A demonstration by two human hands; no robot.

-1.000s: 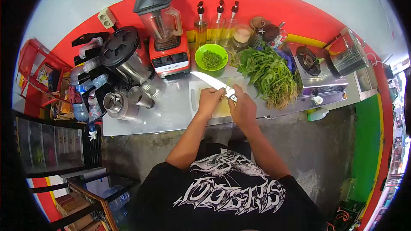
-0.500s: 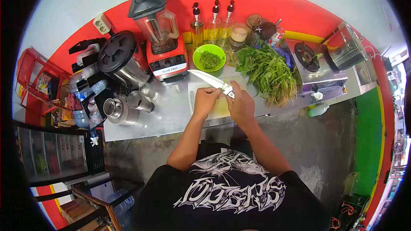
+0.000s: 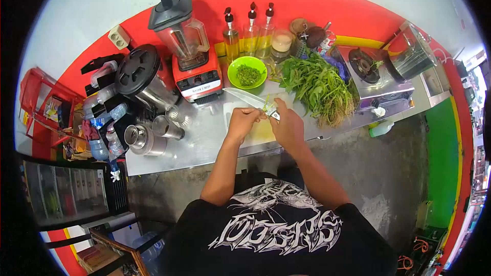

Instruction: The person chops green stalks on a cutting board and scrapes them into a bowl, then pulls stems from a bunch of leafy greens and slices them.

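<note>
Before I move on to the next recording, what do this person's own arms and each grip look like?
Both arms emerge bare from the short black sleeves of a black T-shirt printed with jagged, pale lettering. The left grip and right grip are ungloved hands, with no watch, bracelet or ring that I can make out.

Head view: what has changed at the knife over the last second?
The knife, in the right hand, has a duller-looking blade, so has probably turned slightly. More of a green sprig shows against it, beside the left hand. Nothing was visibly taken up or let go. The bowl, leafy greens and chopping board stayed put.
</note>
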